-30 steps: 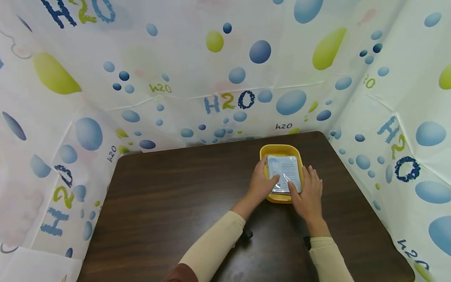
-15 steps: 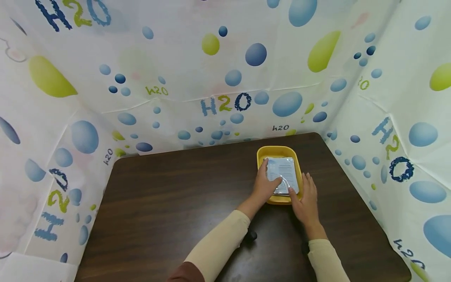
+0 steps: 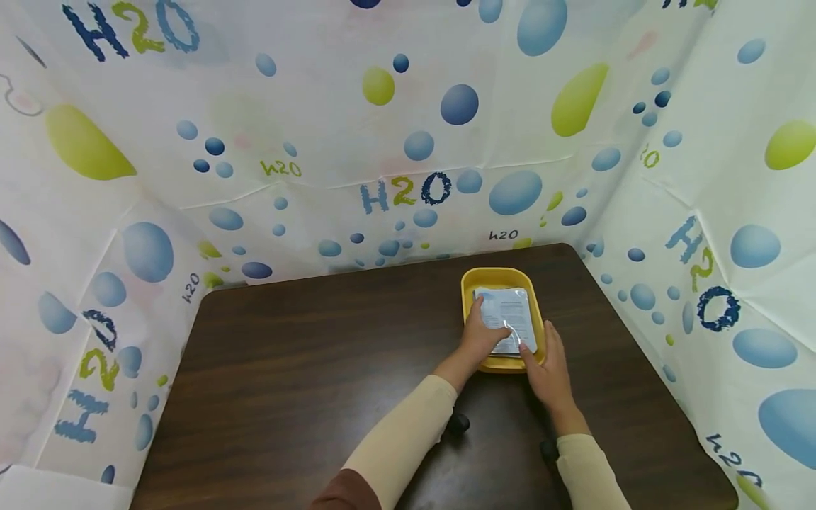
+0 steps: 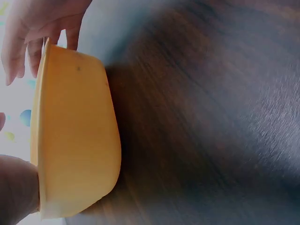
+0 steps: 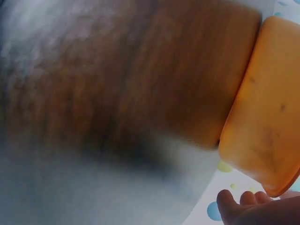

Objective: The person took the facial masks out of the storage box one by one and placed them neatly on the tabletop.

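Note:
A yellow plastic tub [image 3: 505,365] stands on the dark wooden table. In it lies a flat packet [image 3: 515,312] in clear, shiny wrap, with a pale blue printed face. My left hand [image 3: 478,334] reaches over the tub's left side, fingers at the packet's left edge and thumb across its face. Its fingertips are partly hidden. My right hand [image 3: 550,375] lies along the tub's right side, fingers extended outside the rim and thumb by the packet's lower right corner. In the right wrist view, the right fingers [image 5: 248,206] show beside the tub wall [image 5: 269,103].
The brown table [image 3: 306,375] stretches to the left and front. Behind and at both sides hangs a white sheet [image 3: 331,113] printed with bubbles and lettering. A white surface [image 3: 64,489] shows at the lower left. Dark straps or cameras sit by the wrists.
The head view has shifted slightly. The right hand has slid a little toward me along the tub's side. The left hand keeps its hold on the packet, which stays in the tub.

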`<state>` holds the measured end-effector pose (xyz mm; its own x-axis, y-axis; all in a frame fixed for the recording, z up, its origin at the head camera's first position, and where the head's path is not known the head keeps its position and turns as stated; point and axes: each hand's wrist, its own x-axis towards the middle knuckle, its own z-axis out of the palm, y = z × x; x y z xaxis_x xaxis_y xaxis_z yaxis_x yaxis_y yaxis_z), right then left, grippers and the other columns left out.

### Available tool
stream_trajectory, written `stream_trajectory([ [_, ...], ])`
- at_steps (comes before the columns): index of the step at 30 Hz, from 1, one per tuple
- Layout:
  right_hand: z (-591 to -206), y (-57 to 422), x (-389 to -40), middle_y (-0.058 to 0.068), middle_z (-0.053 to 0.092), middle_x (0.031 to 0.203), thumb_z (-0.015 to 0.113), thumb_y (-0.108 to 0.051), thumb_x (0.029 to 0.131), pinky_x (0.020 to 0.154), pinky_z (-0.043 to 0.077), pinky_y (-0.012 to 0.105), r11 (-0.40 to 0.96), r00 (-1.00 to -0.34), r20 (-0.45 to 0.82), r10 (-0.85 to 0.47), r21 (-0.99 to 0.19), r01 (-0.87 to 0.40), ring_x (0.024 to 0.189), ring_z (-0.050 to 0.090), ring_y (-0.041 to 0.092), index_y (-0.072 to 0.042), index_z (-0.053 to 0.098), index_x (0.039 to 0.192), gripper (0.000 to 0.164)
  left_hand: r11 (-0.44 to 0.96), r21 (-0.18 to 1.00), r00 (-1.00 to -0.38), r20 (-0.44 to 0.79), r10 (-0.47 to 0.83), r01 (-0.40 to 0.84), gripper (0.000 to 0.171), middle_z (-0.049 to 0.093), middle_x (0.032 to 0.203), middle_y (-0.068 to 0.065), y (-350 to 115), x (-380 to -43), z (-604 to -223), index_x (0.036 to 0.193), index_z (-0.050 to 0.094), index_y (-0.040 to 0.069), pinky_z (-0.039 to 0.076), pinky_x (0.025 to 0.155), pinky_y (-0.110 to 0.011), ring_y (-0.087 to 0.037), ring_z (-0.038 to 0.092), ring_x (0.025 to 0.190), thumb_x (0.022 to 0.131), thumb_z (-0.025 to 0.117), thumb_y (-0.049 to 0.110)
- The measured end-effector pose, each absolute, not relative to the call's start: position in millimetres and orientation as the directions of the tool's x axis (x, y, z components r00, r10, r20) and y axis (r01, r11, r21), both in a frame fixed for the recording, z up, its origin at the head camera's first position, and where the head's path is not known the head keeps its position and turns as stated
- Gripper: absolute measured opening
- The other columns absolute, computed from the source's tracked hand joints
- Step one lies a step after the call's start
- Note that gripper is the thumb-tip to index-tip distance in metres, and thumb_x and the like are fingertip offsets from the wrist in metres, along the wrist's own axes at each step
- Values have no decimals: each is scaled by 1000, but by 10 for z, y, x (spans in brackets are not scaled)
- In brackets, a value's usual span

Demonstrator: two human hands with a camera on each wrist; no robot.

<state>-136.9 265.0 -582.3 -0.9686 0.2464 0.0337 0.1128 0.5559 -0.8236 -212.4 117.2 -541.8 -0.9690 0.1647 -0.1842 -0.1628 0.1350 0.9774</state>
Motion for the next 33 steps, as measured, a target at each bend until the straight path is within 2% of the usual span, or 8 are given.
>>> stream_trajectory([
  [6, -5857, 2666, -1377, 25, 12, 170, 58, -41, 101, 125, 15, 64, 570, -975, 9, 221, -812, 121, 156, 14, 46, -1, 9, 163, 89, 153, 962, -952, -251, 177, -226, 99, 34, 165, -14, 1173, -2157, -5424, 161, 26, 11, 43, 114, -46, -31, 43, 143, 80, 80, 0],
  [15, -5877, 2665, -1375, 27, 12, 169, 65, -36, 97, 124, 17, 65, 577, -978, 53, 201, -813, 74, 155, 15, 47, 3, 10, 162, 94, 161, 959, -946, -264, 189, -235, 100, 34, 165, -14, 1184, -2160, -5420, 162, 24, 12, 45, 112, -46, -31, 45, 142, 80, 80, 0],
  [25, -5917, 2690, -1375, 25, 9, 170, 67, -40, 96, 123, 17, 65, 600, -982, 21, 186, -794, 96, 156, 14, 47, 1, 6, 163, 99, 165, 958, -947, -263, 184, -234, 91, 40, 161, -14, 1190, -2152, -5425, 159, 32, 11, 44, 113, -47, -31, 48, 138, 82, 80, 4],
  [33, -5914, 2700, -1378, 22, 5, 171, 66, -44, 97, 124, 16, 64, 593, -984, -17, 180, -796, 122, 157, 11, 45, -3, 1, 164, 101, 84, 956, -939, -293, 183, -282, 84, 39, 161, -14, 1163, -2145, -5426, 156, 37, 14, 41, 116, -48, -31, 48, 138, 83, 79, 12],
])
